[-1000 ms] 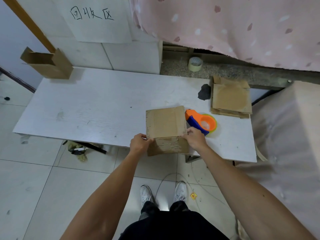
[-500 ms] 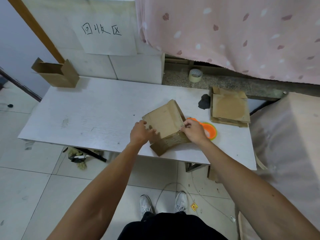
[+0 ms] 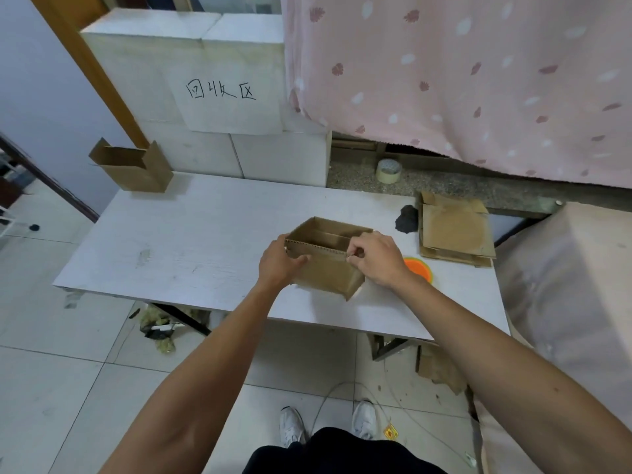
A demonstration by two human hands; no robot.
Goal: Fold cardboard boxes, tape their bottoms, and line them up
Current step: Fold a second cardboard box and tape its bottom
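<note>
I see the box (image 3: 325, 273) standing open side up near the bench (image 3: 191, 241) front. The left hand (image 3: 277, 265) grips its left corner and the right hand (image 3: 376, 258) pinches the near rim, probably to square it.

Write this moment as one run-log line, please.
step: folding | box: open, upright | left hand: grips box's left end | right hand: pinches near rim | tape dispenser: on table, not held | flat boxes: stacked right
</note>
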